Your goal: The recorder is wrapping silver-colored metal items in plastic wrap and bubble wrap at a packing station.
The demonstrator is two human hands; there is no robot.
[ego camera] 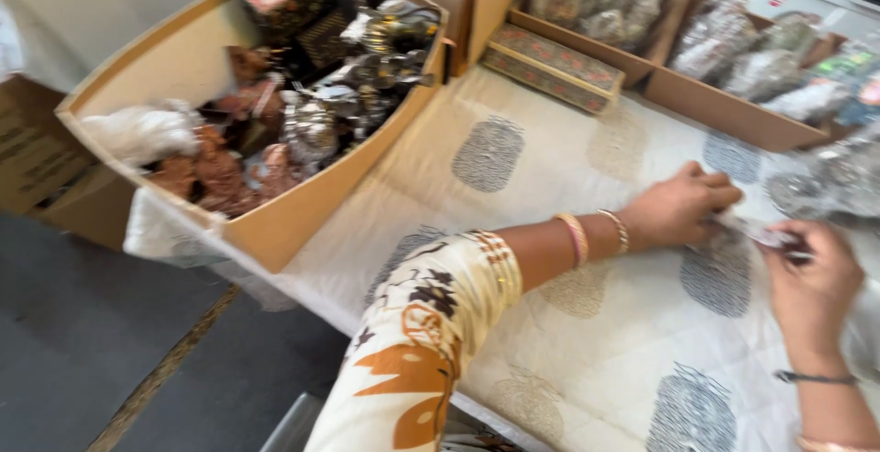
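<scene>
At the far left a big cardboard box (275,232) sits on the corner of the table (550,324), packed with small metal and reddish clay figurines (312,122) and a wad of white wrapping (137,131). Behind it lies a flat patterned box (550,65), and beyond that a long cardboard tray (724,108) holds more pieces bagged in clear plastic. The table wears a cream cloth printed with grey and tan leaf shapes.

Further right, the left hand (683,206), bangles at the wrist, rests knuckles-up on the cloth with its fingers curled down onto one end of a small clear plastic packet (756,230). The right hand (811,278) pinches the packet's other end between thumb and fingers, a narrow grip. The packet lies flat on the cloth between the two hands; blur hides what is inside it.

It looks light, thin and crinkly, probably slippery, so it is best taken by its edges or corners. More crumpled clear plastic (830,177) lies just beyond the right hand.
</scene>
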